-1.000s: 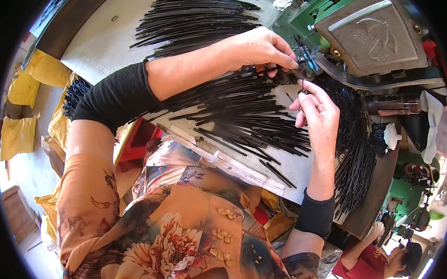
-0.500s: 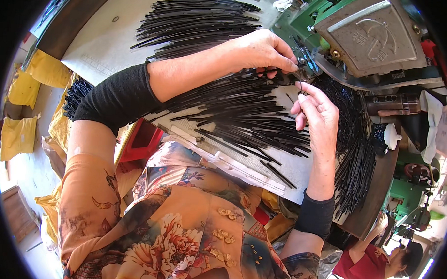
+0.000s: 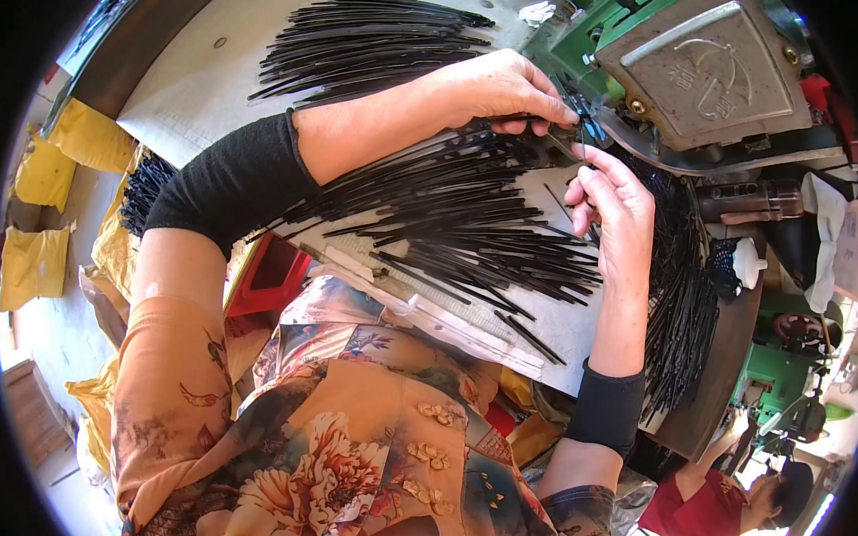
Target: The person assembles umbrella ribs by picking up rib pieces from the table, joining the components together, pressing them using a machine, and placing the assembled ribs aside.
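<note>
The left hand (image 3: 522, 90) had its grip closed on a black rod (image 3: 519, 117), just short of the green machine (image 3: 636, 25) at far right. The right hand (image 3: 618, 197), beside it, pinched a thin piece (image 3: 583, 149) (too small to identify). Loose rods (image 3: 451, 188) covered the desk (image 3: 195, 80) nearer and left.

The pale-topped worktable (image 3: 190, 80) has a dark brown board (image 3: 120, 45) along its left edge and a brown border (image 3: 715, 377) on its right. Past the left edge, yellow sacks (image 3: 32, 268) and a wooden panel (image 3: 35, 401) flank pale floor (image 3: 60, 340). Beyond the near right corner, a white light strip (image 3: 810, 529) glows.
</note>
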A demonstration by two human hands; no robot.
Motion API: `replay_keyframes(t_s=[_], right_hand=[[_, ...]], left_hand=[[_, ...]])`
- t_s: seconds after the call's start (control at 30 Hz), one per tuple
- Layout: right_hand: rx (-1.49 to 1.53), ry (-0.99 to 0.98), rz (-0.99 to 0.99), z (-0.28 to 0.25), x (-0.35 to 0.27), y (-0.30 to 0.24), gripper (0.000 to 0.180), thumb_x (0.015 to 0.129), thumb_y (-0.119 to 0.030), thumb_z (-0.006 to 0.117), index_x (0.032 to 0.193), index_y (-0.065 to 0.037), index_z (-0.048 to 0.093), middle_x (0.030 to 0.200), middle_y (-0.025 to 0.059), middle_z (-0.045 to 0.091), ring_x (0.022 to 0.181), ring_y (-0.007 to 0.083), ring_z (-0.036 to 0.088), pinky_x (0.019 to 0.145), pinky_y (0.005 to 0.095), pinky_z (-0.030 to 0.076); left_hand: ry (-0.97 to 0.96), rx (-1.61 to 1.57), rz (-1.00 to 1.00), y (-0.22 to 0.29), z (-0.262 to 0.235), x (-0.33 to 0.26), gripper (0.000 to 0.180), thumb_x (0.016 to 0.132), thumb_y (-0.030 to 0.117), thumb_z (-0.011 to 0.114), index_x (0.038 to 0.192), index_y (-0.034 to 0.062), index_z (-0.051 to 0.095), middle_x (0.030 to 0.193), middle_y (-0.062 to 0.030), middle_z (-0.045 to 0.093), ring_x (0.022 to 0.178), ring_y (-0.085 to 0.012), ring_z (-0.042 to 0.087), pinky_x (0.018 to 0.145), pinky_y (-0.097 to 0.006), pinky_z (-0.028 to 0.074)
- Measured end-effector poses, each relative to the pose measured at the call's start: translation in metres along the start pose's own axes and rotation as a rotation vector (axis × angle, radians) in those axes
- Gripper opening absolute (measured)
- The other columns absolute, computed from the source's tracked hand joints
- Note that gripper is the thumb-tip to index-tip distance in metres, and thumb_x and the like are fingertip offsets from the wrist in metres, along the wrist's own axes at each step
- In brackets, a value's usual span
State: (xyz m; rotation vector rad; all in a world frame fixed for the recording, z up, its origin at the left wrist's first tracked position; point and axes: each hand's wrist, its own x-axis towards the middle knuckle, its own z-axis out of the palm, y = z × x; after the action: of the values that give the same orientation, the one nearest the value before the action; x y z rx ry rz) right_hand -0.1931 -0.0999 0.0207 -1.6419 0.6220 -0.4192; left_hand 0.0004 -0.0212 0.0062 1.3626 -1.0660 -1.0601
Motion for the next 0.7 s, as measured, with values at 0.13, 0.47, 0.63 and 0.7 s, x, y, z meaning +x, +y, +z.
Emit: replay_keyframes(t_s=[0.13, 0.47, 0.63, 0.7], right_hand=[[0.018, 0.009, 0.019, -0.001, 0.000, 0.000, 0.030, 0.086, -0.008, 0.053, 0.112, 0.006, 0.054, 0.069, 0.0069, 0.058, 0.047, 0.0063, 0.049, 0.043, 0.0176, 0.039], [0.342, 0.101, 0.045, -0.002, 0.001, 0.007, 0.033, 0.085, -0.010, 0.054, 0.115, 0.003, 0.051, 0.069, 0.0047, 0.056, 0.048, 0.0090, 0.049, 0.044, 0.0191, 0.038], [0.749, 0.257, -0.012, -0.016, 0.007, 0.024, 0.030, 0.087, -0.012, 0.053, 0.115, -0.002, 0.054, 0.076, 0.0019, 0.057, 0.062, 0.0077, 0.052, 0.055, 0.0193, 0.043], [0.781, 0.229, -0.012, -0.014, 0.006, 0.028, 0.027, 0.088, -0.013, 0.053, 0.112, -0.001, 0.055, 0.077, 0.0021, 0.057, 0.062, 0.0082, 0.052, 0.054, 0.0194, 0.043]], left_hand=[[-0.005, 0.027, -0.013, 0.001, 0.000, 0.001, 0.027, 0.079, 0.029, 0.068, 0.082, 0.0018, 0.068, 0.061, -0.0007, 0.055, 0.042, -0.0048, 0.040, 0.039, -0.021, 0.029], [0.034, -0.044, -0.035, 0.001, 0.003, -0.004, 0.026, 0.077, 0.026, 0.067, 0.078, 0.0003, 0.067, 0.061, -0.0026, 0.058, 0.039, -0.0053, 0.039, 0.037, -0.022, 0.029], [-0.008, -0.046, -0.027, 0.008, 0.025, -0.021, 0.025, 0.077, 0.025, 0.066, 0.075, -0.0001, 0.067, 0.058, -0.0014, 0.058, 0.040, -0.0062, 0.044, 0.037, -0.022, 0.035], [-0.104, -0.009, 0.056, 0.004, 0.032, -0.024, 0.026, 0.080, 0.024, 0.063, 0.073, -0.0013, 0.065, 0.058, -0.0021, 0.058, 0.041, -0.0066, 0.047, 0.038, -0.022, 0.037]])
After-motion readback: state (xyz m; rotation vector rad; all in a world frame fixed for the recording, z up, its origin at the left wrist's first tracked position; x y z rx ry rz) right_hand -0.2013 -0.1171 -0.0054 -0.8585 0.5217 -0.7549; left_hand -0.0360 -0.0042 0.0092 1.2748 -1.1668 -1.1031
